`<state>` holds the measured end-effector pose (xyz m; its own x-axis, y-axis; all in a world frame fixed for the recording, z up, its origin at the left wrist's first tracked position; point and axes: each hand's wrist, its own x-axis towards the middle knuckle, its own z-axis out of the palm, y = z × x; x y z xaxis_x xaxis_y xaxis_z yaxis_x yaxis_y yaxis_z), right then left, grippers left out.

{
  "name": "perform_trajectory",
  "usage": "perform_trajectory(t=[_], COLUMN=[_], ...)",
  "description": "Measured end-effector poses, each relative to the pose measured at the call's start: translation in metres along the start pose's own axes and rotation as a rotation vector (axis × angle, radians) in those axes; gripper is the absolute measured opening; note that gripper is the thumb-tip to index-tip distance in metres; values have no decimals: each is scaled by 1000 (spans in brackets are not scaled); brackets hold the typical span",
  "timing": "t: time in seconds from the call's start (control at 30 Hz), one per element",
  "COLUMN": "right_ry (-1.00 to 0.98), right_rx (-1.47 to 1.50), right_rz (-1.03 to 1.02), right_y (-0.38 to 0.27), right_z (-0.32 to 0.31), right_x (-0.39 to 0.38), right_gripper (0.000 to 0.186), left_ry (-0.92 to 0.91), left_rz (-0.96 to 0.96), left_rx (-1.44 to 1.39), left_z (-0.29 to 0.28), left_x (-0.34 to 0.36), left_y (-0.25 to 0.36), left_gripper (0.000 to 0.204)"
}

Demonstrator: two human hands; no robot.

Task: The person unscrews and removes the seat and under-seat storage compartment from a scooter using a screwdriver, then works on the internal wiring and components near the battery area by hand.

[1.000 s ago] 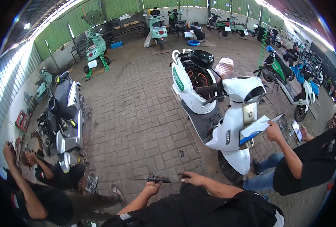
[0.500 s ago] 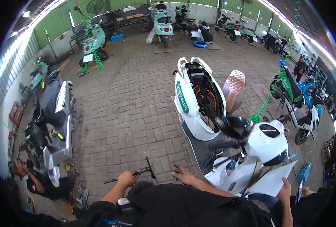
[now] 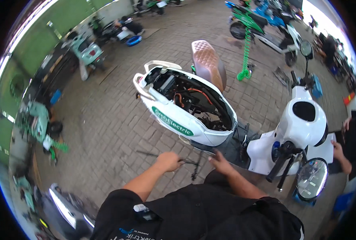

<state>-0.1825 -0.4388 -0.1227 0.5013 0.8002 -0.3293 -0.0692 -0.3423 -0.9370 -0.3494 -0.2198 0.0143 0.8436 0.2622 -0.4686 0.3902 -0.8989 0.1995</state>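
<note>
My left hand (image 3: 169, 161) is closed round the shaft of a thin black T-shaped wrench (image 3: 192, 162), whose crossbar points toward my right hand. My right hand (image 3: 223, 163) has its fingers apart beside the crossbar and appears to hold nothing. Just beyond both hands stands a white electric scooter (image 3: 210, 138) with a green label on its side. Its body is uncovered at the top, showing orange cables (image 3: 200, 94) and dark parts inside. A quilted brown seat (image 3: 208, 64) stands upright at the far side of that opening.
The scooter's white front (image 3: 302, 116), handlebar grip (image 3: 277, 168) and mirror (image 3: 313, 178) reach in from the right. Beyond them, another person's hand (image 3: 338, 152) holds a white sheet (image 3: 323, 151). A dark scooter (image 3: 66, 210) stands at lower left. A coiled green hose (image 3: 247, 52) hangs farther back.
My view has turned right, toward the scooter. My left hand has carried the wrench nearer to the scooter's side, and my right hand has come closer to the crossbar.
</note>
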Motion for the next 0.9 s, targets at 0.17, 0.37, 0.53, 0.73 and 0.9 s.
perform_trajectory(t=[0.17, 0.37, 0.53, 0.73, 0.9], right_ry=[50, 242, 458, 469, 421], right_rx=[717, 489, 357, 459, 637], right_rz=[126, 26, 85, 286, 261], right_y=[-98, -76, -41, 5, 27], right_z=[-22, -68, -66, -34, -29], right_x=[73, 183, 275, 365, 402], right_gripper=[41, 19, 16, 28, 43], left_ry=[140, 300, 134, -253, -392], left_rz=[419, 660, 668, 486, 376], left_rx=[162, 160, 62, 32, 68], left_z=[-94, -114, -84, -56, -57], left_x=[131, 275, 384, 458, 477], left_y=[-7, -30, -78, -136, -147], left_gripper=[31, 33, 36, 35, 43])
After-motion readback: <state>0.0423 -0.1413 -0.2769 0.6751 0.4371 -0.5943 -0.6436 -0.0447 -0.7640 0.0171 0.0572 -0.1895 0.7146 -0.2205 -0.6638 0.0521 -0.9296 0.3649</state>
